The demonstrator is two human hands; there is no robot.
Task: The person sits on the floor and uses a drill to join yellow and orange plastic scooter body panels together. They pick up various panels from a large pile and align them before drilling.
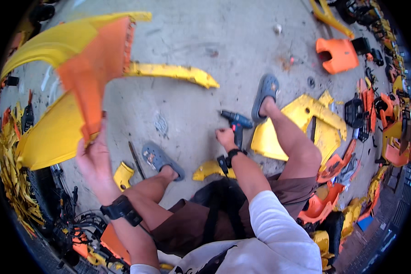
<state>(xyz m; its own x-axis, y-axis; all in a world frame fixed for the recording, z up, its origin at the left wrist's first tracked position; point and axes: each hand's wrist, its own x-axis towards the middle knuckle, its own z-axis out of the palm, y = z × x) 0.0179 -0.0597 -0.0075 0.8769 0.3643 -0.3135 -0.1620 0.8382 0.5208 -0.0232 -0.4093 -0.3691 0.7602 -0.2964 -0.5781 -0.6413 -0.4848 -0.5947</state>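
My left hand (pixel 93 157) is closed on the narrow lower end of a large orange plastic panel (pixel 96 64), raised at the left. The panel overlaps a big curved yellow panel (pixel 55 39) and a broad yellow panel (pixel 52 132); whether they are joined I cannot tell. A curved yellow strip (pixel 173 72) extends to the right behind it. My right hand (pixel 226 138) is closed, right beside the handle of a blue and black cordless drill (pixel 237 121). The drill's nose points left. What the right fingers hold, if anything, is hidden.
Yellow body panels (pixel 271 137) lie by my right foot, and an orange cover (pixel 337 55) farther off. A thin dark rod (pixel 135 160) and a small yellow piece (pixel 123 176) are near my left foot. Piles of yellow scraps (pixel 14 164), a black crate (pixel 355 114) and orange parts line both sides.
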